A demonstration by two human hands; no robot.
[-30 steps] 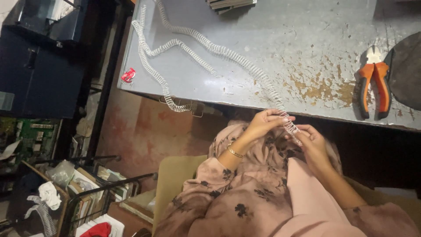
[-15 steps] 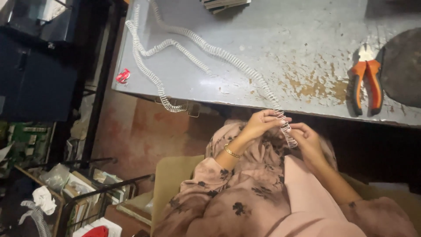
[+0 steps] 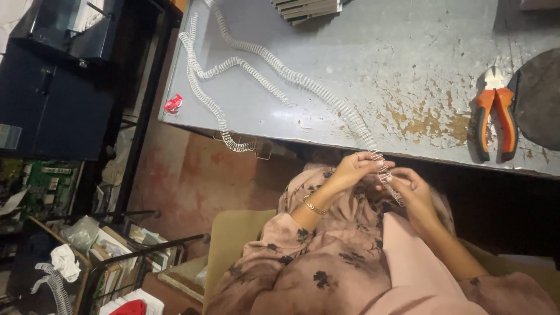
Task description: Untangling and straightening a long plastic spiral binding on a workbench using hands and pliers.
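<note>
**Coil end pinched below the desk edge**

Both my hands hold the white spiral coil just below the desk edge — left hand closed on it, right hand pinching its tail taut. The pliers lie right of it. Since earlier — my grip has barely shifted.

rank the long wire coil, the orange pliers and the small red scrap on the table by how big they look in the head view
1. long wire coil, running from the table to both hands
2. orange pliers
3. small red scrap, clearly the smallest
</note>
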